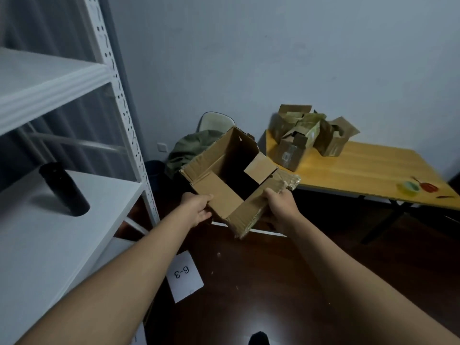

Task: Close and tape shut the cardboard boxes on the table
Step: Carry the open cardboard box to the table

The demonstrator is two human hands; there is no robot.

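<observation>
Fingers of the left hand (198, 210) and right hand (278, 206) curl around one open cardboard box (230, 175), held over the dark wood floor (273, 282). On the yellow table (368, 170) against the pale wall: three open boxes (306, 135), one tape roll (410, 188), red scissors (427, 186). One black cylinder (63, 189) stands on the white shelf (49, 232).

A pale grey wall (273, 46) fills the upper frame above a dark glossy floor (286, 282). White metal shelving (119, 100) stands at left, a wooden desk (361, 170) at right, a pale chair (216, 122) centre against the wall.
</observation>
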